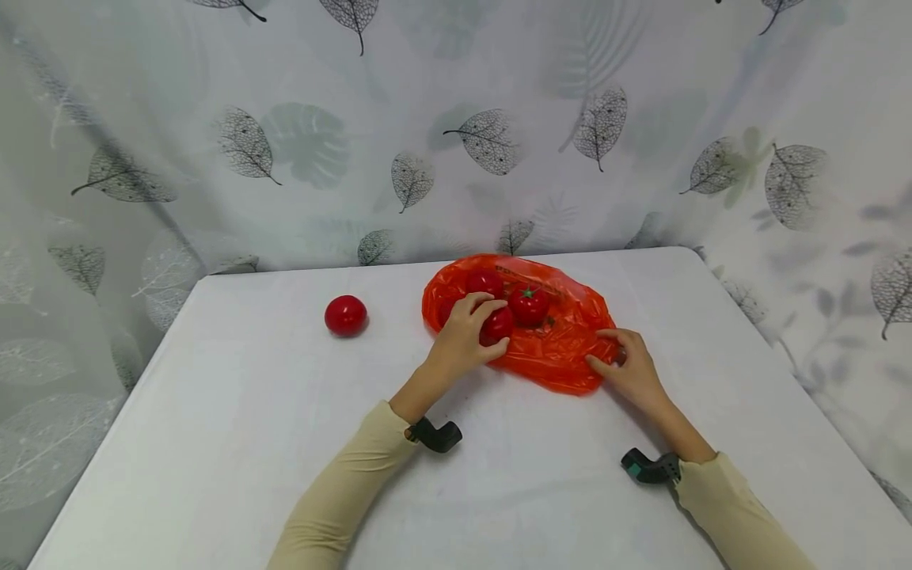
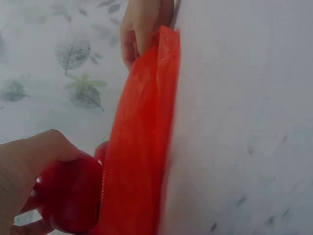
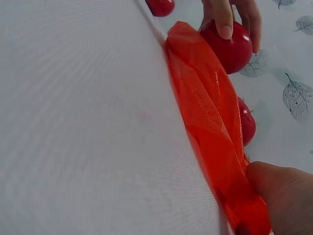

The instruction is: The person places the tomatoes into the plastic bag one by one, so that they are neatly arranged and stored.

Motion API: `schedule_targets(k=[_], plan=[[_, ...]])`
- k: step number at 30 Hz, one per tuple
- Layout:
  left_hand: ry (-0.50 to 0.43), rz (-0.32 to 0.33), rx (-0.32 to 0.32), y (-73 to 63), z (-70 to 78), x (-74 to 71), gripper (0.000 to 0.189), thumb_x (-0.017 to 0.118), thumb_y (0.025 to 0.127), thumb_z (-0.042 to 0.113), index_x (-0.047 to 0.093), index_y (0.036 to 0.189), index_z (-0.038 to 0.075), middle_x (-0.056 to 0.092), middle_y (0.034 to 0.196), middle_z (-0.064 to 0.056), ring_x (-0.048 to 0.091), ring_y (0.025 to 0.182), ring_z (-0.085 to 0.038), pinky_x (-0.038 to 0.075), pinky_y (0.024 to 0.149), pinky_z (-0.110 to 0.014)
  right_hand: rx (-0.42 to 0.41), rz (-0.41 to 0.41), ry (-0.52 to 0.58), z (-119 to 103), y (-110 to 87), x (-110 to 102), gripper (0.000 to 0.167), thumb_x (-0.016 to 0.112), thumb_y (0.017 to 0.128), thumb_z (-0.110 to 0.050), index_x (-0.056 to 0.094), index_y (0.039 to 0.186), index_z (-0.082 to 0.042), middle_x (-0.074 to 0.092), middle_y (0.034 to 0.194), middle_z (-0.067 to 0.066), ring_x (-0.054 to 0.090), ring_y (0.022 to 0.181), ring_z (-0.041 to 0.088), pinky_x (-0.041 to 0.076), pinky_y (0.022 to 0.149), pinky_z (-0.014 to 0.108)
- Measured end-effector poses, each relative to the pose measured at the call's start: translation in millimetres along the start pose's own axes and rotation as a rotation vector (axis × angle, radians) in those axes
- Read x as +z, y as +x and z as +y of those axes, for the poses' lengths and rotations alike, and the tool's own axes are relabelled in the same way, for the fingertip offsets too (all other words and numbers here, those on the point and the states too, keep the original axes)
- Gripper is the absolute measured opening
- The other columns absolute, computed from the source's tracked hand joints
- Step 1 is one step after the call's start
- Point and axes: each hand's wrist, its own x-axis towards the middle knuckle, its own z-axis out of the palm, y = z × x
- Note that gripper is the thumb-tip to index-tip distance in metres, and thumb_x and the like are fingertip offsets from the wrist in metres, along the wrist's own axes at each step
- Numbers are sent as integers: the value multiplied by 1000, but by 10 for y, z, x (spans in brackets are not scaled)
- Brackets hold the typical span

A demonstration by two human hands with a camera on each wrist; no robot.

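Note:
My left hand (image 1: 463, 336) grips a red tomato (image 1: 497, 324) over the left part of a red plastic bag (image 1: 556, 360). In the left wrist view, thumb and fingers curl round that smooth tomato (image 2: 73, 193) beside the bag's upright side. Another tomato with a green stem (image 1: 529, 305) sits on the bag, and one more (image 1: 484, 281) lies behind my left fingers. My right hand (image 1: 630, 368) pinches the bag's right edge between thumb and fingers. The right wrist view shows the thumb (image 3: 279, 188) pressed against the crumpled plastic.
A single tomato (image 1: 346, 316) stands apart on the white table (image 1: 235, 443), left of the bag. Behind the table's far edge hangs a leaf-patterned cloth (image 1: 306, 206), which also runs along both sides. Each wrist carries a small black camera (image 1: 436, 435).

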Motion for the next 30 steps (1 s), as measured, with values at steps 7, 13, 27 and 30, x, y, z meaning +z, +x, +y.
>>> schedule_targets(k=[7,13,27,30], plan=[[-4,-18,30,22,-24,135,51,76,83,20,58,129,8,51,131,-12,48,123,-29,54,92,-40,21,-12,13,-30,4,14,49,67,91,-14,47,132,5,35,136,30,41,103,34,43,80,30],[18,-44,30,32,-42,196,51,76,83,20,57,130,9,50,134,-13,48,125,-29,53,94,-39,2,-8,15,-19,20,19,49,68,90,-13,48,131,5,35,135,29,41,103,33,43,81,29],[9,-96,-15,99,-51,282,53,75,85,21,55,132,8,49,134,-13,47,126,-29,51,97,-40,11,-11,15,4,17,-5,50,68,91,-15,48,132,4,34,136,29,42,104,33,42,80,25],[11,-111,-34,98,-42,291,54,75,85,22,54,133,9,48,135,-13,46,127,-29,51,97,-41,17,-13,22,15,10,-1,49,68,91,-14,48,132,4,34,137,29,41,105,35,43,81,29]])
